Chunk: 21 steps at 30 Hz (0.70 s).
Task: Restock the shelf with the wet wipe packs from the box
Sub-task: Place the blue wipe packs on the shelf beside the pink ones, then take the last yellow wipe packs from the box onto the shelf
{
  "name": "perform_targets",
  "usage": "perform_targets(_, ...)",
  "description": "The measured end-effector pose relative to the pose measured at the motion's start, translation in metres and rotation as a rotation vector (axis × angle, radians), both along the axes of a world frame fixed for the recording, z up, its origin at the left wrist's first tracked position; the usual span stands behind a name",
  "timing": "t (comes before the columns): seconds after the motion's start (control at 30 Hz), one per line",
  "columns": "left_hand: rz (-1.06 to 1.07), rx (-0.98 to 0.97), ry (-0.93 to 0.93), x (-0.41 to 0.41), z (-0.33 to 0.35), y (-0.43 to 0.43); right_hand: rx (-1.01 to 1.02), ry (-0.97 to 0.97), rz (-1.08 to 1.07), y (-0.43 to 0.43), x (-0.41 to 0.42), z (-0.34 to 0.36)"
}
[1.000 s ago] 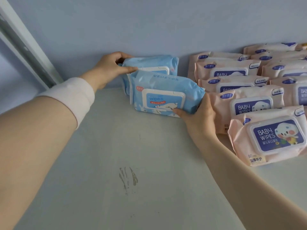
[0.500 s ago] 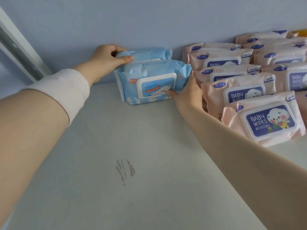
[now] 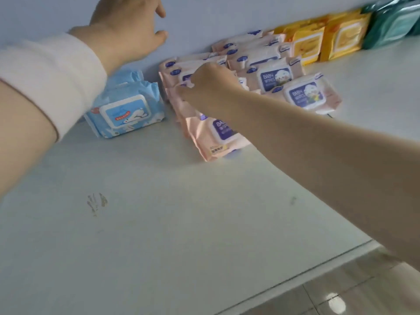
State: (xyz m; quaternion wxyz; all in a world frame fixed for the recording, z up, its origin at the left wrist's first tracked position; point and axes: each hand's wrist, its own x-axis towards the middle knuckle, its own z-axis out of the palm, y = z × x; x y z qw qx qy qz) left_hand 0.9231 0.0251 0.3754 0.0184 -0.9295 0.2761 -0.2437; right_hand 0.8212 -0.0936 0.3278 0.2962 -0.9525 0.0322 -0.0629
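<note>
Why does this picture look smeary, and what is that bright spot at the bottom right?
Head view: motion blur smears the right hand and the pink wet wipe packs it touches, so whether it grips one is unclear; the raised left hand is softer too. The blue wet wipe pack stays fairly readable. The spot is light glare on the glossy tiled floor. Light is soft, shadows faint.

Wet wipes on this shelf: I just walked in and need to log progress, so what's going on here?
A person is stocking a white shelf with wet wipe packs. Two blue packs stand at the back, with no hand on them. The left hand is lifted above them, open and empty. The right hand is touching the top of the neighbouring row of pink packs; whether it grips one is unclear. Yellow packs and green packs sit further right.
</note>
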Motion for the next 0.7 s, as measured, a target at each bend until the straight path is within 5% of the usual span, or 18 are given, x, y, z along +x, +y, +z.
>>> perform_targets(0.17, -0.086, 0.061, -0.018, -0.077, 0.022, -0.156, -0.195, -0.092, -0.179, -0.174, -0.090, 0.002)
perform_targets(0.4, -0.301, 0.287, 0.082, -0.212, -0.011, -0.422, -0.441, 0.149, -0.541, -0.420, -0.267, -0.024)
perform_targets(0.7, -0.737, 0.451, 0.140, -0.357, -0.113, -0.693, -0.464, 0.423, -0.937, -0.645, -0.435, -0.109)
